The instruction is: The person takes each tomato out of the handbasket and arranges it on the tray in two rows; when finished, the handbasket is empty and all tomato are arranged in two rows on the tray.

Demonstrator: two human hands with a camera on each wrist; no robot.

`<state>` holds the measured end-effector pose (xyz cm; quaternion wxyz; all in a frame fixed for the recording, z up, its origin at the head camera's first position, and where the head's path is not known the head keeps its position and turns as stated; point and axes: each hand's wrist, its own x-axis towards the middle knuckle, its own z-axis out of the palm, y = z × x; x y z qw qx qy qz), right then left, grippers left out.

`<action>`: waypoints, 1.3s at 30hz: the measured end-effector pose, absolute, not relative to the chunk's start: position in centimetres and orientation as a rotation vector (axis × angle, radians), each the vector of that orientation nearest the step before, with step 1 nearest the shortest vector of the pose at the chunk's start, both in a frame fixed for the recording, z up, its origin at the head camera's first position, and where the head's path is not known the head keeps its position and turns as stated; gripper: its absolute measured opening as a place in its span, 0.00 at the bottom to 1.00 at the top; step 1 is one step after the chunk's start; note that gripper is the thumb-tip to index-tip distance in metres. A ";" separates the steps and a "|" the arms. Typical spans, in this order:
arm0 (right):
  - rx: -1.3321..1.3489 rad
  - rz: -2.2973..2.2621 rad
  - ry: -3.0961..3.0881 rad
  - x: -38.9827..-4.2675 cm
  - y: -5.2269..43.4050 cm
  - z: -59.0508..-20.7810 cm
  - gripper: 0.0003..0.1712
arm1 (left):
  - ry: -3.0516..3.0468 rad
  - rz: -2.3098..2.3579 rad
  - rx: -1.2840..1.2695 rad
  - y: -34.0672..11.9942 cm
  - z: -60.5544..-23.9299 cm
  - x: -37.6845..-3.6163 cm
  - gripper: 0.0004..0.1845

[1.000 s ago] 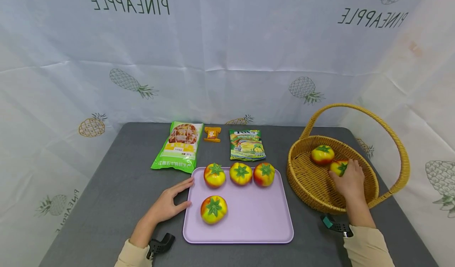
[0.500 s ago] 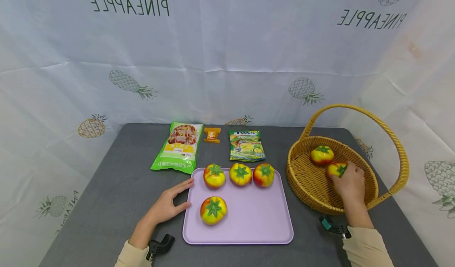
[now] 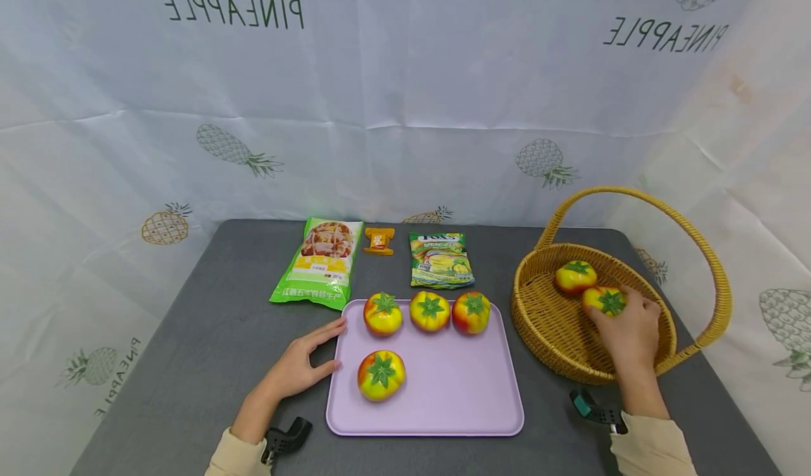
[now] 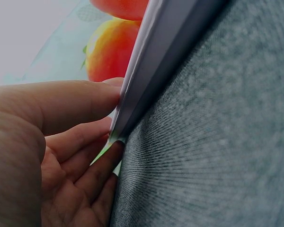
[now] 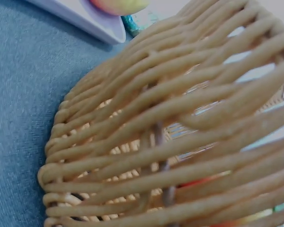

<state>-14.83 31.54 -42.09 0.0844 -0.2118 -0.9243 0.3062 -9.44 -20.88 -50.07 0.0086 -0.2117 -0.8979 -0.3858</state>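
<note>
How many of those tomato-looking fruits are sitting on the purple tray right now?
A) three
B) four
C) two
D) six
B: the purple tray carries three tomatoes in a row at its far edge and one tomato nearer the person; two others lie in the basket.

The right hand point(image 3: 624, 328) hides the near side of the tomato point(image 3: 605, 300) it grips

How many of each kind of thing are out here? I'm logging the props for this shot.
Tomatoes: 6, four on the tray, two in the basket, one gripped by the right hand
Snack packets: 3
Trays: 1, touched by the left hand
Baskets: 1
Total: 11
</note>
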 end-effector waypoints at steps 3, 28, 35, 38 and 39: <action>-0.572 0.942 -2.698 -14.6 31.3 -41.9 0.43 | -2.804 -1.208 -0.660 -20.8 -50.1 -9.4 0.31; 0.140 1.057 -2.466 -12.1 24.8 -40.9 0.39 | -2.801 -1.190 -0.661 -20.8 -50.2 -9.5 0.32; 0.291 1.073 -2.466 -11.2 22.5 -41.4 0.40 | -2.810 -1.204 -0.659 -20.8 -50.3 -9.5 0.32; 0.310 1.081 -2.498 -10.7 21.5 -41.7 0.40 | -2.811 -1.198 -0.658 -20.8 -50.3 -9.5 0.32; 0.315 1.084 -2.511 -10.5 21.2 -41.9 0.40 | -2.811 -1.196 -0.657 -20.8 -50.3 -9.6 0.32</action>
